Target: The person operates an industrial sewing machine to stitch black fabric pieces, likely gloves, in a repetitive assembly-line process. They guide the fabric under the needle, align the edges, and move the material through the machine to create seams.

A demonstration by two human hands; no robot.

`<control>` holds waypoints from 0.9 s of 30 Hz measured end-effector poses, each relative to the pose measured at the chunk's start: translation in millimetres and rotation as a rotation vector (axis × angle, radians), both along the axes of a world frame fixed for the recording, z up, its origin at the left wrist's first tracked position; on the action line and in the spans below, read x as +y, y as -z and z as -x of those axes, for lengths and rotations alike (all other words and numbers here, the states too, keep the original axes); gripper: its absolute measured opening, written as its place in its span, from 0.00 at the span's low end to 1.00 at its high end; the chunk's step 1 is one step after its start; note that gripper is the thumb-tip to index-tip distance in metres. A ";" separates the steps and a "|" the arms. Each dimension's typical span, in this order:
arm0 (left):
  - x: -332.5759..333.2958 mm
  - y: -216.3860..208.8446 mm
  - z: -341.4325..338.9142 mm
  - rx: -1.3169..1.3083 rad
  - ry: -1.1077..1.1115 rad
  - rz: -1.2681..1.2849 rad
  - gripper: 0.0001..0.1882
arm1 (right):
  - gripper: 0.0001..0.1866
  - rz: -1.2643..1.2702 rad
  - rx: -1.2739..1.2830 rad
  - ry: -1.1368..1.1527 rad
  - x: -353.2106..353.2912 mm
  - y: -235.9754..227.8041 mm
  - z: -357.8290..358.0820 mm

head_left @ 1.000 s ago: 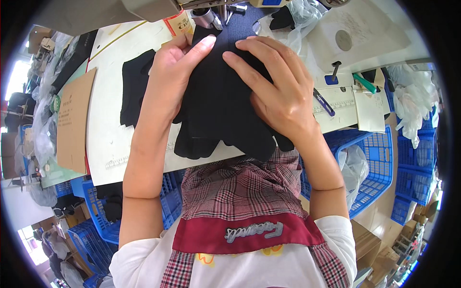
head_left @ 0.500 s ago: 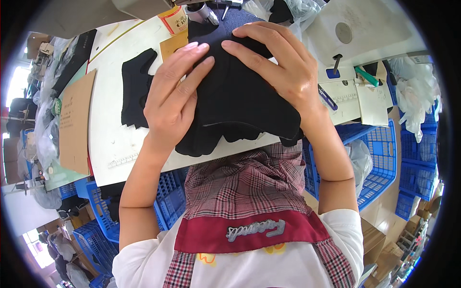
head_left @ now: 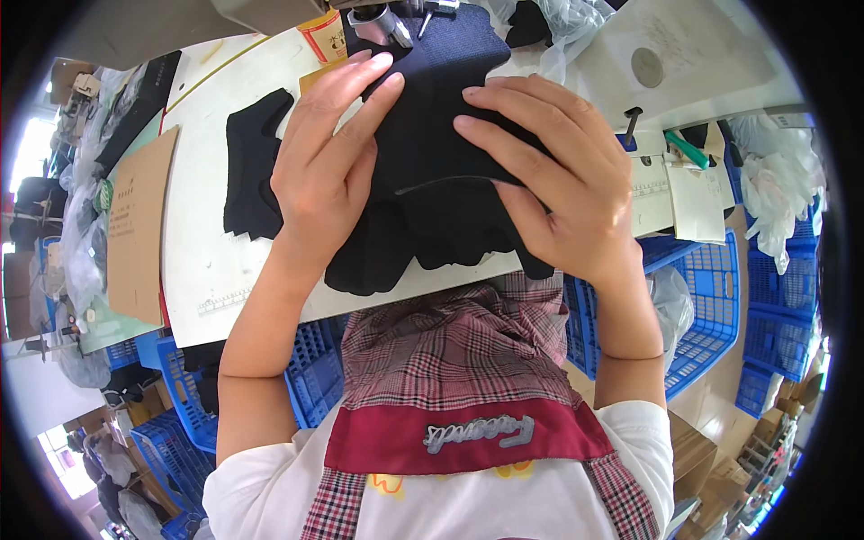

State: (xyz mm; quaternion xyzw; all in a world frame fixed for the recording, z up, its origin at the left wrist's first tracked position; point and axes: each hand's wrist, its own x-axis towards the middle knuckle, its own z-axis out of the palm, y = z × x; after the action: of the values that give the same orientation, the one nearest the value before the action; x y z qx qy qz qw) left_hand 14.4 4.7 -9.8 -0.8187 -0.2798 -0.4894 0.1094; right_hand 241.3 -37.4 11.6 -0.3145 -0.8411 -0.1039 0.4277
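Two hands; one cardboard sheet; seemingly three or more black cloths.

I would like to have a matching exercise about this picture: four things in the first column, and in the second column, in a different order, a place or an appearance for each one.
Column 1
1. Left hand
2. Right hand
3. Cardboard sheet
4. Apron

Column 2
A. Brown, toward the left side of the picture
B. On the right part of the black cloth
C. Checked, with a dark red band
D. Fingertips at the left edge of the black cloth

Right pairs: 1-D; 2-B; 3-A; 4-C
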 end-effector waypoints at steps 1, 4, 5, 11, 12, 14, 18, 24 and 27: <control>1.6 0.2 0.5 -0.001 -0.006 -0.004 0.26 | 0.26 -0.011 -0.012 0.024 0.7 0.4 3.5; 9.7 3.2 1.1 -0.015 -0.006 -0.030 0.27 | 0.28 -0.024 -0.043 0.111 2.2 2.4 14.7; 12.4 3.5 1.1 -0.018 -0.001 -0.041 0.27 | 0.28 -0.033 -0.050 0.131 4.0 3.6 17.7; 18.9 5.7 -0.9 -0.075 -0.029 -0.026 0.26 | 0.28 -0.120 -0.080 0.212 16.4 4.2 26.2; 20.5 6.0 -1.5 -0.082 -0.028 -0.027 0.26 | 0.28 -0.142 -0.083 0.220 18.9 5.1 26.4; 22.8 5.9 -2.6 -0.094 -0.028 -0.030 0.26 | 0.27 -0.168 -0.077 0.229 22.8 6.3 26.6; 20.5 4.8 -4.9 -0.072 -0.089 -0.044 0.25 | 0.25 -0.146 -0.078 0.247 20.3 -2.8 30.3; 14.3 4.0 -11.1 -0.039 -0.185 -0.065 0.20 | 0.22 -0.145 -0.058 0.236 19.3 -4.1 34.3; 9.9 1.4 -17.2 -0.012 -0.252 -0.090 0.17 | 0.20 -0.167 -0.036 0.231 21.2 -3.1 35.5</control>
State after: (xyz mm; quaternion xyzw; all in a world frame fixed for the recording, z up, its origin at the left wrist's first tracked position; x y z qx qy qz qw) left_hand 31.6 14.5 -11.2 -0.7683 -0.3590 -0.4887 0.2050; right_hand 205.7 -16.2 14.7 -0.3709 -0.7952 -0.2276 0.4222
